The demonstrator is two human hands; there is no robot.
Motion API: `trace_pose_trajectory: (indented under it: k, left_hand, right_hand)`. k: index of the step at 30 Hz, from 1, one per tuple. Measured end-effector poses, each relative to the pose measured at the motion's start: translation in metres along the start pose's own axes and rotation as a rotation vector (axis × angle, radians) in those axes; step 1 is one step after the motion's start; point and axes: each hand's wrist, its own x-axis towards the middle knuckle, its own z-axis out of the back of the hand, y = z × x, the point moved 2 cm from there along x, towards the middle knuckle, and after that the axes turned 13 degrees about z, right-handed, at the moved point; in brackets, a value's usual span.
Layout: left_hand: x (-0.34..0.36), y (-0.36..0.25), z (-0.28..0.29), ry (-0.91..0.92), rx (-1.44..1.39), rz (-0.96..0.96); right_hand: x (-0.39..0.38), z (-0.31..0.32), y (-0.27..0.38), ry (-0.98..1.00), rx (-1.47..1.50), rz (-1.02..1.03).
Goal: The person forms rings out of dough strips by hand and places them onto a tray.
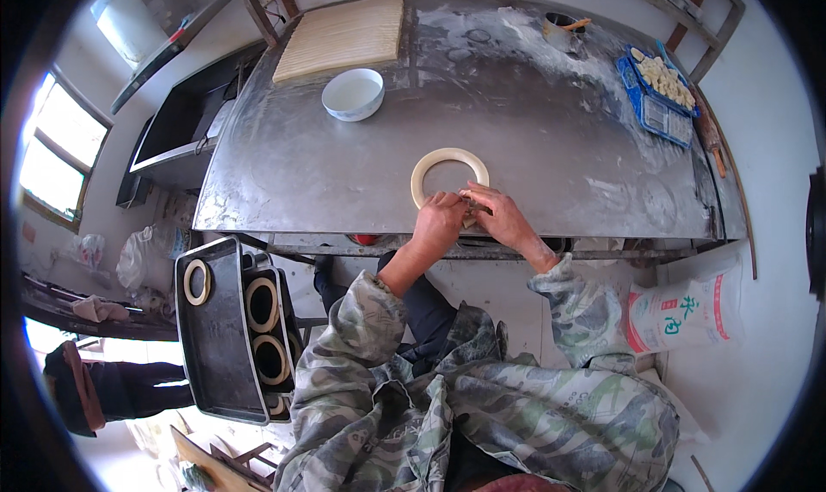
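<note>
Near the front edge of the steel table [559, 169], the left hand [440, 221] and right hand [506, 220] meet, fingers clamped on the near side of the dough ring [449, 154], with room beyond its far rim toward the bowl [353, 95]

From where I stand, it's a broad metal table [516, 144], its grey top scuffed and streaked. At six o'clock, by the near edge, a pale dough ring [449, 154] lies flat. Just past nine sits a white bowl [354, 113], upright, and beyond it, at ten, a sheet of dough [342, 38] lined in close parallel strips. Loose flour [535, 29] whitens the top around one o'clock, where a small pot [557, 34] stands. Toward three there's a blue tray [632, 83] of dough lumps, a rolling pin [710, 135] just beside it.
</note>
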Motion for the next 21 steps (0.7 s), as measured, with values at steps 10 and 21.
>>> trace_pose_trajectory:
  k: [10, 21]
  left_hand:
    - [-0.009, 0.008, 0.021, -0.081, 0.004, -0.07]
    - [-0.011, 0.021, 0.044, -0.051, 0.043, -0.071]
  right_hand:
    - [0.001, -0.01, 0.015, 0.078, -0.477, 0.269]
    - [0.008, -0.013, 0.027, 0.011, -0.528, 0.353]
